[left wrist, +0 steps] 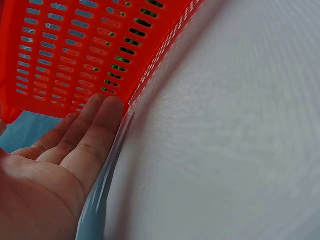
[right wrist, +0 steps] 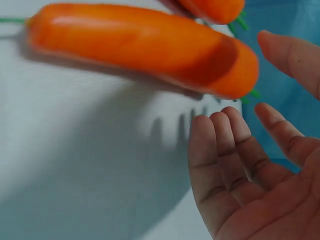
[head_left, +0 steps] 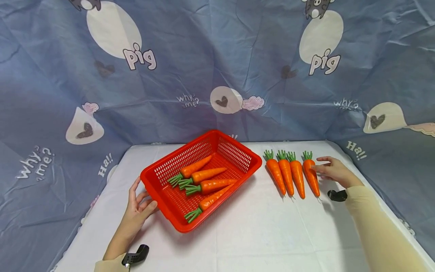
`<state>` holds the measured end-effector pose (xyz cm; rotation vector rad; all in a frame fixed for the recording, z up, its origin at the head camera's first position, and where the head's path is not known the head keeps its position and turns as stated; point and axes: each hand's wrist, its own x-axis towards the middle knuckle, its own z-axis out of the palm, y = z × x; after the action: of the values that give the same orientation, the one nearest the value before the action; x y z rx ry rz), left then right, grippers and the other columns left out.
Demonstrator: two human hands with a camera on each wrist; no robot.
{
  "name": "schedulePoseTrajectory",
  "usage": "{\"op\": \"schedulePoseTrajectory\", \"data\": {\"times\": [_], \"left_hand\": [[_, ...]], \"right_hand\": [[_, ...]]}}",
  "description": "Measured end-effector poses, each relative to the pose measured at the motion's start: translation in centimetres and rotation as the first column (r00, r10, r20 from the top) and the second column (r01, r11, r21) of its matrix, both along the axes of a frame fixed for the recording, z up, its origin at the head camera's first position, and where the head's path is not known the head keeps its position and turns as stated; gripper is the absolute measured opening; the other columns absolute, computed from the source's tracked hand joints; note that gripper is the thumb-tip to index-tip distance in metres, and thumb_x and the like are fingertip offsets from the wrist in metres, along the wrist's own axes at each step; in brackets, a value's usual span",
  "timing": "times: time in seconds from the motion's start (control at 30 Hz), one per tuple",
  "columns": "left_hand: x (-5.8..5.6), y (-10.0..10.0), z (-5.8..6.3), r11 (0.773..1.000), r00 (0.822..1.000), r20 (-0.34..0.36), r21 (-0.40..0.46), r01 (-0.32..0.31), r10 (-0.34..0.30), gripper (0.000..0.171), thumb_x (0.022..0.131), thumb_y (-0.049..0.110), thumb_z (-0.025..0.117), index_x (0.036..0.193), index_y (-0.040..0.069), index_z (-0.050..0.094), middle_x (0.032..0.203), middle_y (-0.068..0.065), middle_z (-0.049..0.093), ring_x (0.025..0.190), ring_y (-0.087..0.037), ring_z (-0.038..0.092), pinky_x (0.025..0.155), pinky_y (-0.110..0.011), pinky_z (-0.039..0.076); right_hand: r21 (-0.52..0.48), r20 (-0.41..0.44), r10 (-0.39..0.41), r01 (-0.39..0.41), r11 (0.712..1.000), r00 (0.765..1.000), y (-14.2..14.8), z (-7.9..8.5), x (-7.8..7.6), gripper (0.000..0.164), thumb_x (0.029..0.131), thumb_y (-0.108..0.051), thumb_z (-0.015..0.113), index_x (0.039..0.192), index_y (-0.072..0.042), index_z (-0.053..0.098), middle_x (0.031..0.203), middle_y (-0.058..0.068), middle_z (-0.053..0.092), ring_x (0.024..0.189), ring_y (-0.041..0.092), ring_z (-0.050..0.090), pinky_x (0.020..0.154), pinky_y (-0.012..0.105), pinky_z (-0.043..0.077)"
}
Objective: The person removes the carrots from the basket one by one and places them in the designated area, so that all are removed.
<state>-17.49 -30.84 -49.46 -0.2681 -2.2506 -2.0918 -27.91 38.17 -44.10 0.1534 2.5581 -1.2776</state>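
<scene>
A red plastic basket (head_left: 166,213) with slotted walls stands angled on the white table. Several orange carrots (head_left: 205,175) with green stems lie inside it. My left hand (head_left: 134,213) is at the basket's near left end. In the left wrist view its fingers (left wrist: 92,145) extend straight against the slotted wall, low down. On the right, several carrots lie side by side in a row, stems away from me. My right hand (head_left: 334,172) is beside the rightmost carrot (head_left: 310,173), its fingers apart. The right wrist view shows this carrot (right wrist: 145,47) between thumb and fingers, not gripped.
White cloth covers the table (head_left: 258,234). Behind and at both sides hangs a blue printed cloth (head_left: 183,56). A black strap piece (head_left: 136,255) is on the left wrist, and another black piece (head_left: 337,195) is by the right wrist.
</scene>
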Motion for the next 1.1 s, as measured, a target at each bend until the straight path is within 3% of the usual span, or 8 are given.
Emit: {"op": "schedulePoseTrajectory", "data": {"times": [0.17,0.4,0.5,0.67,0.93,1.1], "left_hand": [[0.0,0.0,0.1,1.000,1.000,0.001,-0.007,0.000,0.000,0.098,0.105,0.003,0.064,0.172,0.035,-0.001,0.135,0.007,0.060,0.116,-0.001,0.071,0.091,-0.024,0.063],[0.1,0.0,0.2,1.000,1.000,0.010,-0.016,-0.004,0.004,0.099,0.105,0.004,0.065,0.172,0.035,-0.001,0.136,0.007,0.059,0.116,-0.001,0.071,0.091,-0.025,0.063],[0.2,0.0,0.3,1.000,1.000,0.017,-0.024,-0.008,0.008,0.099,0.105,0.005,0.065,0.171,0.036,-0.001,0.136,0.007,0.058,0.116,0.000,0.071,0.091,-0.025,0.063],[0.2,0.0,0.3,0.999,1.000,0.024,-0.032,-0.011,0.012,0.099,0.105,0.006,0.065,0.171,0.036,-0.002,0.136,0.006,0.058,0.116,0.000,0.070,0.092,-0.025,0.063],[0.0,-0.1,0.1,1.000,1.000,0.020,-0.029,-0.006,0.006,0.100,0.104,0.004,0.066,0.171,0.035,-0.002,0.136,0.006,0.057,0.115,0.000,0.071,0.092,-0.025,0.063],[0.1,-0.1,0.1,1.000,1.000,0.028,-0.029,-0.009,0.010,0.100,0.104,0.006,0.066,0.171,0.035,-0.002,0.137,0.006,0.057,0.115,-0.001,0.071,0.092,-0.025,0.063]], "right_hand": [[0.033,-0.076,-0.001,0.003,0.999,0.997,-0.4,1.2,-0.8,0.075,0.109,-0.036,0.061,0.159,0.011,0.030,0.143,0.032,0.054,0.121,0.029,0.063,0.092,0.029,0.062],[0.039,-0.171,0.013,-0.006,0.999,0.985,-3.5,4.2,-1.9,0.070,0.108,-0.039,0.064,0.158,0.004,0.039,0.146,0.028,0.056,0.102,0.004,0.065,0.090,0.026,0.060],[0.027,-0.180,0.038,-0.034,0.999,0.983,-5.5,5.9,-2.4,0.070,0.108,-0.041,0.064,0.159,0.000,0.040,0.148,0.025,0.056,0.100,-0.001,0.064,0.090,0.025,0.058],[-0.004,-0.200,0.093,-0.096,0.995,0.975,-9.2,8.1,-3.3,0.066,0.108,-0.038,0.065,0.159,-0.003,0.042,0.147,0.024,0.057,0.104,0.005,0.064,0.088,0.021,0.057],[-0.033,-0.237,0.191,-0.204,0.978,0.953,-15.1,9.9,-4.4,0.055,0.106,-0.029,0.070,0.151,-0.005,0.052,0.139,0.020,0.063,0.118,0.025,0.067,0.105,0.045,0.060],[-0.046,-0.254,0.246,-0.265,0.963,0.935,-18.5,10.4,-5.0,0.050,0.104,-0.024,0.073,0.147,-0.006,0.056,0.139,0.021,0.063,0.122,0.034,0.067,0.100,0.040,0.062]]}}
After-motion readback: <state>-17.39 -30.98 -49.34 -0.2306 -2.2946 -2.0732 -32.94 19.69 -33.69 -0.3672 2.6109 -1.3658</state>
